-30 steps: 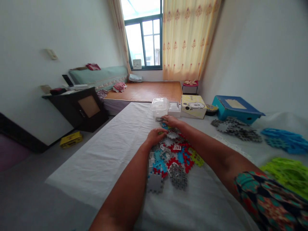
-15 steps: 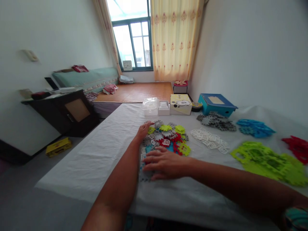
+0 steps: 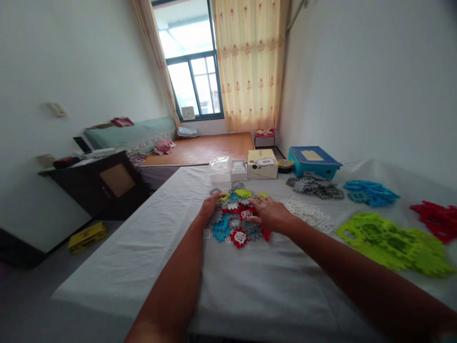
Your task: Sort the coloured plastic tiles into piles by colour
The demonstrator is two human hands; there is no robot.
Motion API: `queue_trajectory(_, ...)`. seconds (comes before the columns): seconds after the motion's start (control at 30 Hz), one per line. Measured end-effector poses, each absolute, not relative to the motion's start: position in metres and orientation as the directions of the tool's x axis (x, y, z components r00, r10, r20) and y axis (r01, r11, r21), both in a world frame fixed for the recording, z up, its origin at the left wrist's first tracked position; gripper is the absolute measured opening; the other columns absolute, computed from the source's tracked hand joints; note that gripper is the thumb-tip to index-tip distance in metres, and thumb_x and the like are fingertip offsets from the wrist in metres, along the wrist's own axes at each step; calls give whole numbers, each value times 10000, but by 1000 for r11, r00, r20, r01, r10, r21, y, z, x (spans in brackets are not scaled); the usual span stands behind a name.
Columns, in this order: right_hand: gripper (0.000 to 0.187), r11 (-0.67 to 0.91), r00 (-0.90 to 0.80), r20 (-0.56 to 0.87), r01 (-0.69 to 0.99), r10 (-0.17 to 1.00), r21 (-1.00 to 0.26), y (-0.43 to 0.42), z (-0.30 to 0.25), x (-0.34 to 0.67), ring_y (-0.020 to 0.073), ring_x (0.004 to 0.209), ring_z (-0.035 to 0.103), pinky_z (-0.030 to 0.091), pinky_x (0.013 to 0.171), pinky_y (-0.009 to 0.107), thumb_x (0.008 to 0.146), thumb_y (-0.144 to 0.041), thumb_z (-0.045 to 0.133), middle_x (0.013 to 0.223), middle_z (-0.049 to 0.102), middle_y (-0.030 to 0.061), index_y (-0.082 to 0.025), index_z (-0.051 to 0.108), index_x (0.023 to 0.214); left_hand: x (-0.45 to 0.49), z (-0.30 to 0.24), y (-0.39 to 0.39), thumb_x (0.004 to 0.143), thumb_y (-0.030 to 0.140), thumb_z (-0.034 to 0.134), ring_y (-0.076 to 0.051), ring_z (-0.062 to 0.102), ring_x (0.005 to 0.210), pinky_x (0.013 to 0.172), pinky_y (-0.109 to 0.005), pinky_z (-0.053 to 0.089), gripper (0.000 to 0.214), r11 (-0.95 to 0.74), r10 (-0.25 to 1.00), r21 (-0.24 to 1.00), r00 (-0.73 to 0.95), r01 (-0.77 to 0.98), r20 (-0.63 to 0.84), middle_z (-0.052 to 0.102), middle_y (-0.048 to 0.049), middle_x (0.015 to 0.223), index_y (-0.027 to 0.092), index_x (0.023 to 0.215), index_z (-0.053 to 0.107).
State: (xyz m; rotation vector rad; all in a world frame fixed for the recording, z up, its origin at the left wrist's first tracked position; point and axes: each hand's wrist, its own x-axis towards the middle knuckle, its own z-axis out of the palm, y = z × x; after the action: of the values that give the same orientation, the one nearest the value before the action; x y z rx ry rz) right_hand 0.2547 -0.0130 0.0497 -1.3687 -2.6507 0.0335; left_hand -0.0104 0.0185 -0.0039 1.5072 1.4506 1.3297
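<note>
A heap of mixed plastic interlocking tiles (image 3: 235, 220), red, blue, grey, white and lime, lies on a table under a white cloth (image 3: 150, 247). My left hand (image 3: 210, 206) rests on the heap's left edge, fingers stretched toward a lime piece. My right hand (image 3: 268, 213) lies flat on the heap's right side, fingers spread over red and white tiles. Neither hand lifts a tile.
Sorted piles lie to the right: white tiles (image 3: 310, 212), grey (image 3: 317, 187), blue (image 3: 371, 192), lime (image 3: 396, 242), red (image 3: 437, 218). A clear box (image 3: 219, 168), a yellow box (image 3: 263, 164) and a blue box (image 3: 312, 160) stand at the far edge. A dark cabinet (image 3: 103, 186) stands left.
My right hand has moved from the heap's near edge up to its right side. The heap is drawn together more tightly. The camera view has tilted up.
</note>
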Motion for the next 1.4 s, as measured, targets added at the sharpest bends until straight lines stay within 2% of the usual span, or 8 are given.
queue_trajectory(0.17,788,588,-599,45,765,799,-264,0,27,298,340,1199,516,433,965,459,675,-514,743,1340,539,171,-216,504,1365,-4,-5,20,801,696,459,-273,614,1086,1037,-406,374,640,-225,957,902,-89,368,275,731,-91,1046,152,948,760)
queue_trajectory(0.27,621,674,-665,209,587,717,-448,9,6,296,274,1207,528,409,1027,423,726,-352,722,1316,572,122,-214,549,1306,-4,-7,21,799,692,460,-266,630,1049,1015,-400,394,635,-248,951,887,-79,390,300,737,-83,1022,151,933,762)
queue_trajectory(0.47,393,599,-446,456,263,770,-756,10,-2,288,202,1084,619,548,861,353,838,-258,532,1343,540,100,-231,574,1229,-6,-9,21,791,699,464,-259,633,1028,972,-385,424,652,-218,940,888,-156,405,302,739,-91,1009,140,951,758)
queue_trajectory(0.63,250,547,-287,466,469,837,-694,17,8,307,171,819,667,549,731,310,873,-287,500,1023,697,62,-214,639,1067,-8,-11,23,796,698,459,-257,640,992,906,-379,459,650,-201,927,892,-216,405,307,739,-103,1005,141,949,757)
queue_trajectory(0.8,289,548,-443,323,661,837,-513,19,1,317,183,741,661,519,742,326,837,-411,599,973,715,60,-215,665,1038,-10,-14,25,809,684,450,-250,644,972,870,-366,470,636,-193,921,884,-233,425,313,743,-105,981,144,941,760)
queue_trajectory(0.93,486,598,-546,267,626,794,-501,13,-3,310,240,915,655,508,825,353,712,-422,743,1081,695,92,-203,654,1136,-9,-15,25,792,697,459,-247,646,947,839,-348,475,643,-180,920,884,-244,432,307,745,-98,970,145,925,762)
queue_trajectory(1.13,439,605,-563,307,476,767,-639,8,-4,302,194,897,665,522,799,298,759,-309,692,1153,670,69,-216,629,1183,-7,-10,22,805,667,461,-233,649,885,807,-331,470,618,-172,919,864,-238,474,314,749,-88,938,140,916,763)
queue_trajectory(1.4,339,516,-369,363,557,856,-650,18,-6,307,163,698,637,486,706,278,880,-345,515,823,707,39,-192,647,1152,-5,-8,20,827,606,463,-224,654,857,800,-326,470,562,-157,922,857,-237,491,305,751,-74,922,140,916,764)
